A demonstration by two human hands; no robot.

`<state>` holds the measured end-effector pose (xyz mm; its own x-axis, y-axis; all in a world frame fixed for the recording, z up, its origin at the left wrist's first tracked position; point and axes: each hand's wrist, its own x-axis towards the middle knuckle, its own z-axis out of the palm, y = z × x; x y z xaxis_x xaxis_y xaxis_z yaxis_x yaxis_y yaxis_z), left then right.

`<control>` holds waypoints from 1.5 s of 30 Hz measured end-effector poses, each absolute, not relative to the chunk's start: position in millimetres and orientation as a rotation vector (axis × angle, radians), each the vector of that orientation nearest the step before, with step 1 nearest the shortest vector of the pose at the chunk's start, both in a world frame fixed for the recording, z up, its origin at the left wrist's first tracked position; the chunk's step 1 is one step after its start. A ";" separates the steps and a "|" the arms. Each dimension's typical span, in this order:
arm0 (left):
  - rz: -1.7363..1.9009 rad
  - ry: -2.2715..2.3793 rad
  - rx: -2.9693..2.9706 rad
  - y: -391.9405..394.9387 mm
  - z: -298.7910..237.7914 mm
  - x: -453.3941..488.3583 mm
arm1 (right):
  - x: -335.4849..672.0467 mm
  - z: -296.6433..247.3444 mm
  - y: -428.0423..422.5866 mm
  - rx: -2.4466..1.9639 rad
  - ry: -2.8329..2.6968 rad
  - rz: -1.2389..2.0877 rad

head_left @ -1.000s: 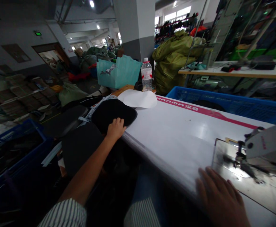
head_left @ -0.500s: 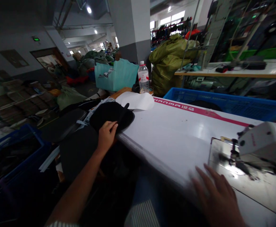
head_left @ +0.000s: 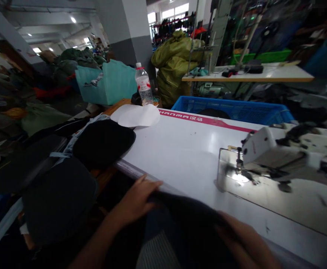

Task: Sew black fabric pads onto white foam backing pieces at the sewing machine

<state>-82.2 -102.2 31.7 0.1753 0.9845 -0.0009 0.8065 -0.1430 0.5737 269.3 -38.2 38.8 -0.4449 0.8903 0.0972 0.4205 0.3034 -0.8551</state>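
Our left fingers (head_left: 148,188) are spread and lie over the near edge of a dark cloth (head_left: 185,218). Our right fingers (head_left: 234,233) are over its other end, partly blurred, and we cannot tell whether either hand is pinching it. The cloth spans the gap between our hands, at the front edge of the white surface (head_left: 177,157), with a striped sleeve (head_left: 154,254) showing below it.

Ahead of our right fingers, on the surface, stands the head of a sewing machine (head_left: 261,149), with its brightly lit needle area (head_left: 238,173) over a metal plate. Left of our left fingers lies a black padded piece (head_left: 58,198), and ahead of it a second one (head_left: 103,144) sits against the surface's edge, with pale strapping (head_left: 73,147) beside it.

Farther ahead of our fingers, a white sheet (head_left: 135,115) lies on the far corner of the surface, just in front of a plastic water bottle (head_left: 143,84). Past them are a teal bag (head_left: 105,82), olive sacks (head_left: 174,63) and a blue plastic crate (head_left: 230,106), the crate just behind the surface's far edge.
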 end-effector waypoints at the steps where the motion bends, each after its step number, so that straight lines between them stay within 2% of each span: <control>1: 0.484 1.647 1.915 -98.6 33.3 -94.8 | 280.3 39.6 -35.6 -1.245 -1.940 1.038; 3: 0.478 1.597 1.695 -89.8 37.1 -110.0 | 293.3 42.1 -23.7 -1.413 -1.826 1.032; 5: 0.628 1.651 1.501 -74.2 43.2 -115.5 | 294.2 43.8 -4.5 -1.539 -1.773 0.982; 9: 0.898 1.959 1.429 -20.3 50.7 -121.3 | 269.9 37.0 41.2 -1.633 -1.920 0.688; 13: 0.671 2.225 1.586 17.3 34.4 -130.0 | 239.1 16.4 76.3 -1.559 -2.108 0.464; 18: 0.546 2.423 1.653 13.8 10.7 -130.9 | 228.8 -4.8 85.9 -1.486 -2.238 0.131; 23: 0.535 2.257 1.725 22.4 9.3 -128.7 | 247.3 -16.6 44.9 -1.488 -2.256 -0.058; 27: 0.575 2.014 1.787 22.0 20.6 -106.4 | 270.1 -28.4 -13.6 -1.404 -2.277 -0.068; 30: 0.672 1.833 1.787 7.8 34.3 -73.1 | 276.8 -18.2 -40.6 -1.343 -2.332 -0.018; 36: 0.765 1.401 1.808 -23.0 66.9 -15.9 | 265.7 27.1 -28.7 -1.145 -2.238 0.259; 41: 0.757 1.369 1.853 -39.1 79.2 -11.1 | 267.4 38.4 -26.1 -1.097 -2.082 0.646; 45: 0.763 1.365 1.848 -46.0 81.5 -9.3 | 265.4 46.8 -28.6 -0.978 -2.133 0.740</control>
